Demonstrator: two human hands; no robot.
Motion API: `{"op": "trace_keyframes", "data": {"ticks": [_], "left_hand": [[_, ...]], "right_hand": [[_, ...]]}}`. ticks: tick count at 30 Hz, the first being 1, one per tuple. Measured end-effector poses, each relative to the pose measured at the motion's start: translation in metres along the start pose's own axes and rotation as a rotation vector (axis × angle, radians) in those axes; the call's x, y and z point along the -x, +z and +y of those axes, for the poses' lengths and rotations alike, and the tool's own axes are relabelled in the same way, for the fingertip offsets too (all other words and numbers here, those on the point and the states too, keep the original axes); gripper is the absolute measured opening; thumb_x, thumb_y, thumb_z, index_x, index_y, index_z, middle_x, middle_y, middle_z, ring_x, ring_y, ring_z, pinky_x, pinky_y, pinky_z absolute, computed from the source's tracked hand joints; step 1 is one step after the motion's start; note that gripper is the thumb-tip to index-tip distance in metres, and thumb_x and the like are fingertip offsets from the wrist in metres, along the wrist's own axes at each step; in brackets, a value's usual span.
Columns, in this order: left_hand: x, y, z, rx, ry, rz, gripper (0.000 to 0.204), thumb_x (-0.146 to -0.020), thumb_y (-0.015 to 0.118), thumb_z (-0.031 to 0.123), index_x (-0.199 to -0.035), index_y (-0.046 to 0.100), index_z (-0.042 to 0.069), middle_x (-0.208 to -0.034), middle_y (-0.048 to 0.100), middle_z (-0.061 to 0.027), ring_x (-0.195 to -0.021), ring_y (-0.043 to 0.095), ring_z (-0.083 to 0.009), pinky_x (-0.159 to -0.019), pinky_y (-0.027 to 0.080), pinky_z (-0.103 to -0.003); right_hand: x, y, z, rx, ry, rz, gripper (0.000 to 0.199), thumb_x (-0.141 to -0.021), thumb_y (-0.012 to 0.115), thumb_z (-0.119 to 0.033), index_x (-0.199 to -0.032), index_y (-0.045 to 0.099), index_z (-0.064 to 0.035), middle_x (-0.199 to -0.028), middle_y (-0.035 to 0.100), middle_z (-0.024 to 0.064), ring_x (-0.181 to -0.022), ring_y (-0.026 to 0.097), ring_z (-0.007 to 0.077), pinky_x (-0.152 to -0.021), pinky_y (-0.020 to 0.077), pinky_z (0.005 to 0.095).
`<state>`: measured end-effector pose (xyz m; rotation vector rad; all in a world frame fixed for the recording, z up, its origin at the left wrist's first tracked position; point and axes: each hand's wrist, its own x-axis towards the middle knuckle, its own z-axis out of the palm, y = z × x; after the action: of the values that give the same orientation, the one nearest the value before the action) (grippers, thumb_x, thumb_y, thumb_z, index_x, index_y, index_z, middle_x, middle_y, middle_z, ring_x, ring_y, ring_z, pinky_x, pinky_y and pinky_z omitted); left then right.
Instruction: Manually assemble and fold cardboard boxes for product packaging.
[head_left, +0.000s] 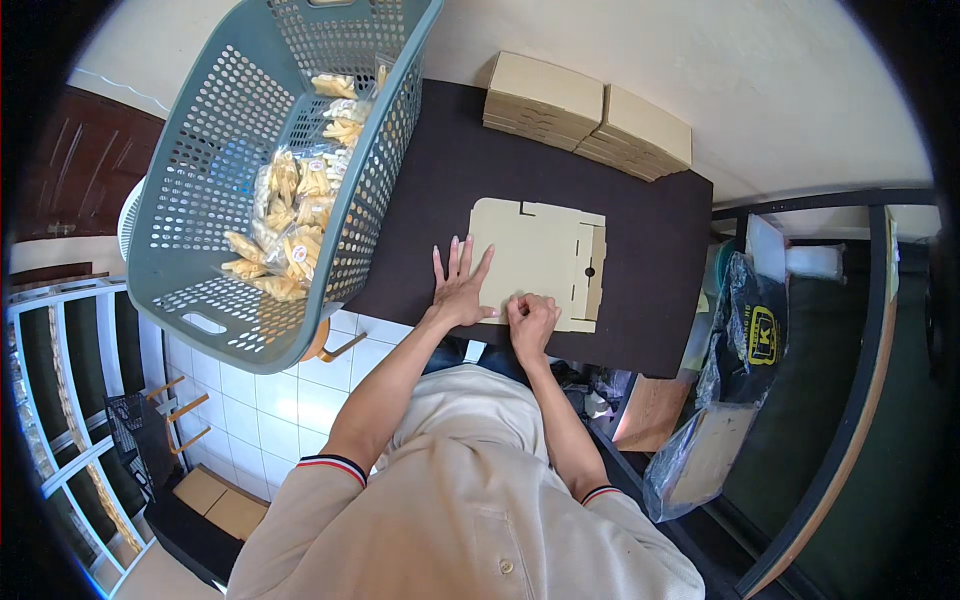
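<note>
A flat tan cardboard box [535, 250] with slots, a narrow flap and a dark round hole at its right side lies on the dark table. My left hand [462, 292] rests over its left edge, fingers spread and pointing away from me. At the box's near edge is my right hand [533, 322], its fingers curled in together against the cardboard. Whatever those fingers may pinch is hidden.
A large grey-green plastic basket [345, 235] with several clear bags of pale yellow snacks [300, 190] stands left of the dark table [640, 270]. Two stacks of cardboard boxes [545, 90] sit by the wall. On the right is a black-framed rack [880, 330] with plastic-wrapped goods.
</note>
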<state>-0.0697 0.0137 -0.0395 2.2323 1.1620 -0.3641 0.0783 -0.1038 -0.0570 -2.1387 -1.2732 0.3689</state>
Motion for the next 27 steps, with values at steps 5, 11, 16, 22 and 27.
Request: {"op": "trace_keyframes", "data": {"ticks": [5, 11, 16, 22, 27], "left_hand": [[0.001, -0.003, 0.002, 0.0, -0.006, -0.006, 0.141, -0.077, 0.088, 0.065, -0.177, -0.002, 0.024, -0.18, -0.011, -0.0281, -0.165, -0.017, -0.0482, -0.125, -0.014, -0.073], [0.002, -0.004, 0.002, 0.005, -0.015, -0.01, 0.14, -0.077, 0.087, 0.066, -0.177, -0.001, 0.023, -0.181, -0.01, -0.027, -0.166, -0.017, -0.0471, -0.126, -0.015, -0.073], [0.001, -0.005, 0.001, 0.015, 0.002, -0.012, 0.141, -0.077, 0.088, 0.066, -0.177, -0.002, 0.022, -0.179, -0.013, -0.0301, -0.165, -0.018, -0.0504, -0.125, -0.015, -0.074], [0.001, -0.007, 0.001, 0.03, -0.003, -0.035, 0.14, -0.078, 0.087, 0.065, -0.177, -0.003, 0.023, -0.179, -0.013, -0.03, -0.164, -0.019, -0.0506, -0.125, -0.015, -0.074], [0.003, -0.012, 0.004, 0.04, -0.019, -0.037, 0.138, -0.079, 0.087, 0.064, -0.177, -0.001, 0.023, -0.181, -0.008, -0.0266, -0.166, -0.016, -0.0475, -0.126, -0.014, -0.073]], "right_hand": [[-0.01, 0.004, 0.0, -0.009, -0.002, 0.016, 0.019, -0.088, 0.078, -0.018, -0.077, 0.072, -0.0049, -0.074, 0.068, 0.0108, -0.082, 0.059, 0.0324, -0.083, 0.0401, 0.0467], [-0.028, 0.007, -0.002, -0.023, -0.017, 0.022, 0.021, -0.09, 0.078, -0.019, -0.076, 0.07, -0.0047, -0.073, 0.067, 0.0109, -0.082, 0.059, 0.0329, -0.083, 0.0401, 0.0473], [-0.049, 0.014, -0.002, -0.016, -0.018, 0.051, 0.022, -0.089, 0.081, -0.018, -0.075, 0.07, -0.0045, -0.07, 0.067, 0.0102, -0.08, 0.061, 0.0322, -0.082, 0.0411, 0.0467], [-0.081, 0.021, -0.003, -0.008, -0.018, 0.033, 0.02, -0.091, 0.076, -0.018, -0.079, 0.073, -0.0035, -0.075, 0.069, 0.0124, -0.083, 0.06, 0.0337, -0.084, 0.0407, 0.0474], [-0.105, 0.026, -0.004, -0.017, 0.0, 0.034, 0.021, -0.092, 0.075, -0.019, -0.078, 0.073, -0.0033, -0.074, 0.069, 0.0121, -0.085, 0.061, 0.0336, -0.085, 0.0406, 0.0474]]}}
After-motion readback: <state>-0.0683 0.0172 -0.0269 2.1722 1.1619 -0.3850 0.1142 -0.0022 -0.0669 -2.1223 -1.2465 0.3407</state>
